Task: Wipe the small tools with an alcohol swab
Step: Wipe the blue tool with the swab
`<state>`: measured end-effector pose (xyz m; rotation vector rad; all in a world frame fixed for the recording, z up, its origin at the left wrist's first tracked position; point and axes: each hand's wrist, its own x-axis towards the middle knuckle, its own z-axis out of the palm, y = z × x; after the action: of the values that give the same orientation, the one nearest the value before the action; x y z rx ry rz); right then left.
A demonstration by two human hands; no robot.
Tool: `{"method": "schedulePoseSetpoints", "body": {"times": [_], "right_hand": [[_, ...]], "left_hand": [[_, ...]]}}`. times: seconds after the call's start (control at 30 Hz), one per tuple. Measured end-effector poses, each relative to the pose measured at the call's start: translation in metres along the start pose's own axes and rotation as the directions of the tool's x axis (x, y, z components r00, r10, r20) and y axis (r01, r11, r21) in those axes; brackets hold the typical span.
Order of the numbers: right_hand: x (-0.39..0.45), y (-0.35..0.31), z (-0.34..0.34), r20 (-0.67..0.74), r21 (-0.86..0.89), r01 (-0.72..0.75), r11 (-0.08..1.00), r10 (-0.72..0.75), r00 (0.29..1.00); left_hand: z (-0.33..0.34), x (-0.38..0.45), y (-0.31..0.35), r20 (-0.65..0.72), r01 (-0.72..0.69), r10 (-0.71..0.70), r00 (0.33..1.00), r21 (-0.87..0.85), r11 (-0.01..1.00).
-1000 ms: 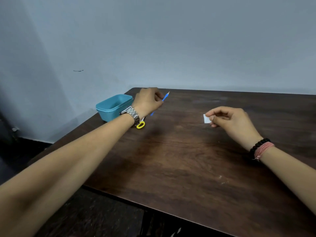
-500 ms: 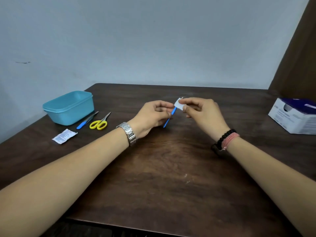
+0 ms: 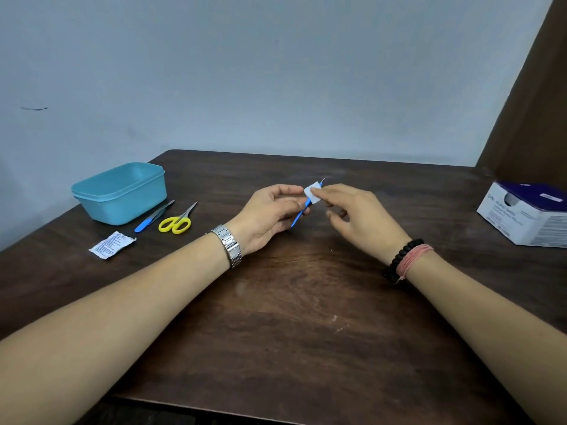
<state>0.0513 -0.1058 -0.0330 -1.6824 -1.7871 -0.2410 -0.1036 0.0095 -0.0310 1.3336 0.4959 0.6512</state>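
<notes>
Progress looked early, as far as one view could show. Across the dark table (image 3: 291, 317) sat a teal tub (image 3: 119, 194) at the far left and a white and purple box (image 3: 524, 216) at the right edge. Beside the tub lay yellow scissors (image 3: 176, 222) and a second blue-handled tool (image 3: 152, 217), both untouched, with a torn swab packet (image 3: 112, 244) nearer the edge; I judged those two still waited for wiping. Above the table's middle, the left hand (image 3: 270, 216) pinched a thin blue-handled tool (image 3: 302, 213) by its shaft, fingers curled round it. The right hand (image 3: 359, 214) pinched the white alcohol swab (image 3: 313, 193) around that tool's upper part, near the metal tip.
</notes>
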Motion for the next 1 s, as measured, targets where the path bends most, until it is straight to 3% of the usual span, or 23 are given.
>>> {"method": "schedulePoseSetpoints", "body": {"times": [0.1,0.23,0.37,0.5,0.63,0.77,1.0], "right_hand": [[0.0019,0.0063,-0.002,-0.006,-0.037,-0.042,0.998,0.041,0.999],[-0.001,0.0052,-0.0012,0.102,-0.091,0.048,0.995,-0.039,0.994],[0.0,0.0079,-0.0056,0.054,-0.198,-0.006,0.98,0.017,0.998],[-0.0025,0.0028,-0.0042,0.154,-0.171,0.006,0.985,0.021,0.988],[-0.0007,0.006,-0.006,0.097,-0.2,-0.077,0.977,0.098,0.991],[-0.0028,0.0028,-0.0049,0.175,-0.165,-0.024,0.986,0.053,0.983],[-0.0025,0.0031,-0.0065,0.155,-0.17,-0.082,0.982,0.109,0.982]], "left_hand": [[0.0005,-0.0009,0.0014,-0.009,0.024,-0.024,1.0,-0.043,0.999],[0.0001,-0.0011,0.0008,-0.014,0.027,-0.028,0.999,-0.07,0.997],[0.0,-0.0013,0.001,-0.017,0.033,-0.034,0.999,-0.068,0.997],[-0.0007,-0.0017,0.0009,-0.013,0.034,-0.035,0.999,-0.093,0.995],[-0.0009,-0.0011,0.0005,-0.013,0.038,-0.039,0.999,-0.101,0.994],[-0.0005,-0.0017,0.0006,-0.016,0.035,-0.036,0.999,-0.104,0.994],[-0.0002,-0.001,0.0014,-0.031,0.036,-0.039,0.999,-0.114,0.993]]}}
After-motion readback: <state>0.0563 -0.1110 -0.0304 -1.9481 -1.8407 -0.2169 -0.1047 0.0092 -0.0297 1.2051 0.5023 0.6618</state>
